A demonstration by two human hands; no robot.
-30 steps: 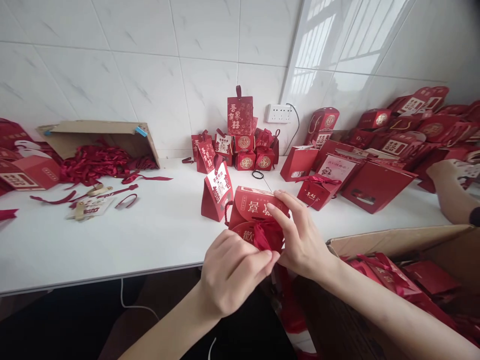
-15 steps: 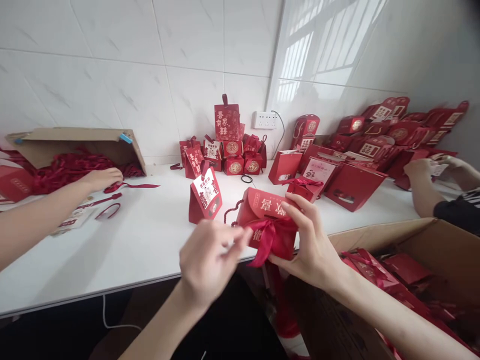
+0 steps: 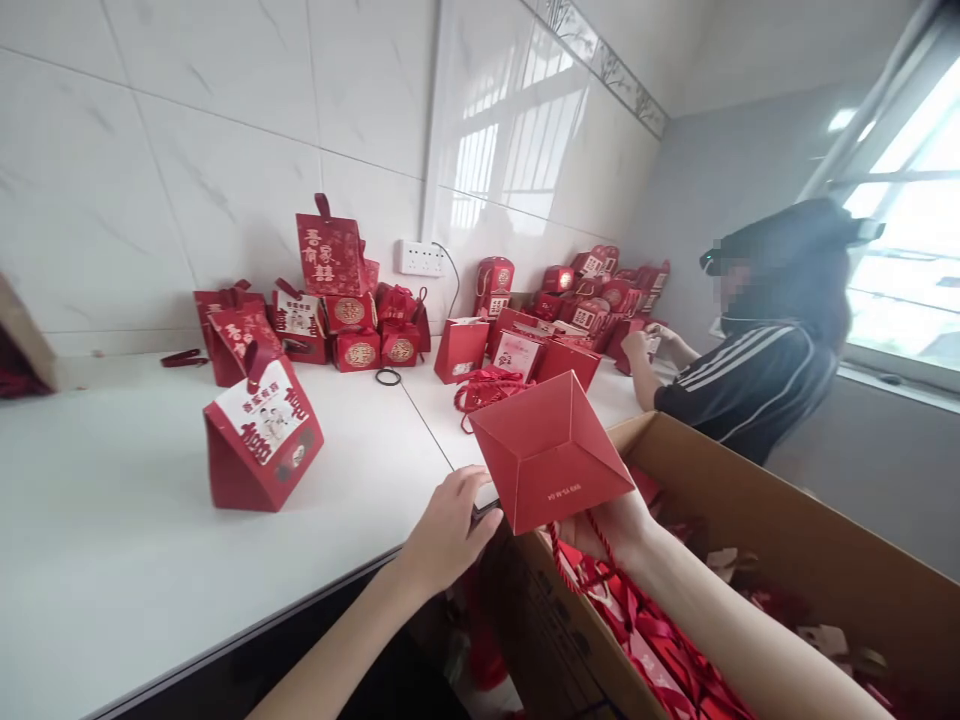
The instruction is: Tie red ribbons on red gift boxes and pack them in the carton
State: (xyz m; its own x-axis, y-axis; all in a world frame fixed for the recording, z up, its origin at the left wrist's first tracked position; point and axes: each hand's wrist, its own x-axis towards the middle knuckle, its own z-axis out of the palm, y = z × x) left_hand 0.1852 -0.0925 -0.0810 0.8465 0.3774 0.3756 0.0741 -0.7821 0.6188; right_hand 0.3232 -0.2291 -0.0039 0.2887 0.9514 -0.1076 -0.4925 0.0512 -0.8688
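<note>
My right hand (image 3: 611,525) holds a red paper gift box (image 3: 551,450) tipped up, its folded bottom facing me, over the near corner of a large cardboard carton (image 3: 750,500). A red cord handle (image 3: 577,560) dangles from the box. My left hand (image 3: 450,530) rests at the white table's front edge (image 3: 225,610), fingers curled against the box's lower left corner. The carton holds several red boxes with ribbons (image 3: 660,650).
A red triangular gift box (image 3: 262,435) stands on the table at left. A stack of red boxes (image 3: 337,300) sits against the tiled wall by a socket (image 3: 420,258). More red boxes and bags (image 3: 555,320) line the back right, where another person (image 3: 757,350) works.
My view has swung right. The gift box has been lifted from the table and turned bottom-up over the carton. My left hand has let go of the ribbon.
</note>
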